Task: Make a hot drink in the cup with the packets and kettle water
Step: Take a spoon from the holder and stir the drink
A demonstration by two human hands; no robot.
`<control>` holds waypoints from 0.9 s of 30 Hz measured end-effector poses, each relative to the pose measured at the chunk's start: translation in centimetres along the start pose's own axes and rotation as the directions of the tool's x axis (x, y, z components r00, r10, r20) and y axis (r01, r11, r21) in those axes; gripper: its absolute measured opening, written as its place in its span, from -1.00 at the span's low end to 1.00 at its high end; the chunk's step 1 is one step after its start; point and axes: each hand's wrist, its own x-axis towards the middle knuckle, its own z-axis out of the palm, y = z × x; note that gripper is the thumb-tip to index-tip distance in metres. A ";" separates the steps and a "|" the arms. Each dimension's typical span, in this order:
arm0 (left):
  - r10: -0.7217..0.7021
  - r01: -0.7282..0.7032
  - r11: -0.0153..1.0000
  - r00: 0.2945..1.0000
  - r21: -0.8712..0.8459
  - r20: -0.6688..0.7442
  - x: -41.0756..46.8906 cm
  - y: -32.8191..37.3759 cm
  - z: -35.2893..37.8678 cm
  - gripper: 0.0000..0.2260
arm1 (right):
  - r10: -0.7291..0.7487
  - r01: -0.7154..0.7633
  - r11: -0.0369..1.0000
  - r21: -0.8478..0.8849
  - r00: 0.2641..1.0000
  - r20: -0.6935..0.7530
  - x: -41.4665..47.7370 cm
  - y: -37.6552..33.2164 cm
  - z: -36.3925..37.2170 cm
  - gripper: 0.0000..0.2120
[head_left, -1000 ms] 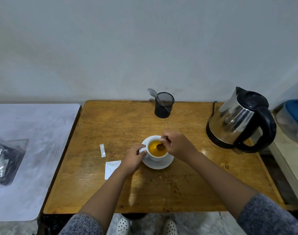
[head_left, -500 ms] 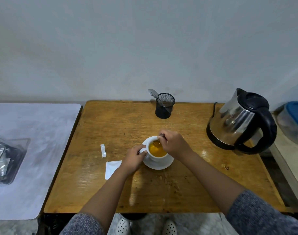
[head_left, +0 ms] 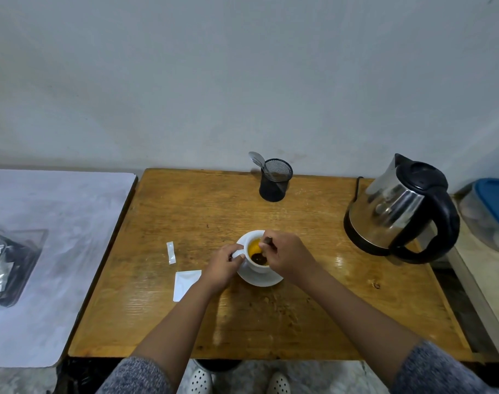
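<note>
White cup [head_left: 256,261] on saucer [head_left: 260,278], mid desk [head_left: 203,211]. Left hand [head_left: 222,264] fingers pinched on cup handle; right hand [head_left: 288,258] fingers clamped on teaspoon [head_left: 262,253] in amber drink. Risk: vigorous stirring slops hot liquid over rim, tips cup.

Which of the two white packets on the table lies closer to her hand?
The square packet, partly under the left hand's wrist. The thin stick packet lies farther left, clear of the arm.

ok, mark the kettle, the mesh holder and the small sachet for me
kettle [head_left: 390,206], head view, on its steel body.
mesh holder [head_left: 274,185], head view, on its black side wall.
small sachet [head_left: 171,252], head view, on the middle of the white strip.
</note>
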 end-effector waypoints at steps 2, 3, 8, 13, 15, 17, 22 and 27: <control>0.001 -0.001 1.000 1.000 0.013 0.002 0.0 -0.1 0.0 -0.77 | 0.010 -0.009 1.000 0.019 0.999 -0.044 0.3 -0.1 0.5 -0.84; 0.000 0.000 1.000 1.000 0.017 0.003 0.0 -0.1 0.0 -0.76 | 0.017 -0.015 1.000 0.023 0.998 -0.068 0.4 -0.2 0.6 -0.84; -0.017 0.017 1.000 1.000 0.021 0.000 0.1 -0.2 -0.1 -0.75 | 0.044 -0.043 0.999 0.011 0.987 -0.153 1.3 0.5 0.5 -0.84; -0.026 0.026 1.000 1.000 0.013 0.007 0.1 -0.2 0.0 -0.75 | 0.090 -0.094 0.995 -0.022 0.986 -0.142 1.3 1.7 -0.9 -0.86; -0.030 0.030 1.000 1.000 0.001 0.008 0.1 -0.2 0.0 -0.76 | 0.097 -0.101 0.994 -0.031 0.988 -0.120 0.7 1.8 -1.1 -0.85; -0.026 0.026 1.000 1.000 0.002 0.004 0.1 -0.2 0.0 -0.76 | 0.069 -0.073 0.997 -0.040 0.993 -0.100 -0.2 1.4 -0.9 -0.87; -0.005 0.005 1.000 1.000 0.012 0.006 0.1 -0.1 0.0 -0.77 | 0.008 -0.008 1.000 -0.009 0.999 -0.031 -0.8 0.0 0.2 -0.87; -0.003 0.003 1.000 1.000 0.025 0.003 0.1 0.0 -0.1 -0.75 | -0.029 0.030 1.000 0.006 0.998 -0.063 0.6 -0.2 0.5 -0.84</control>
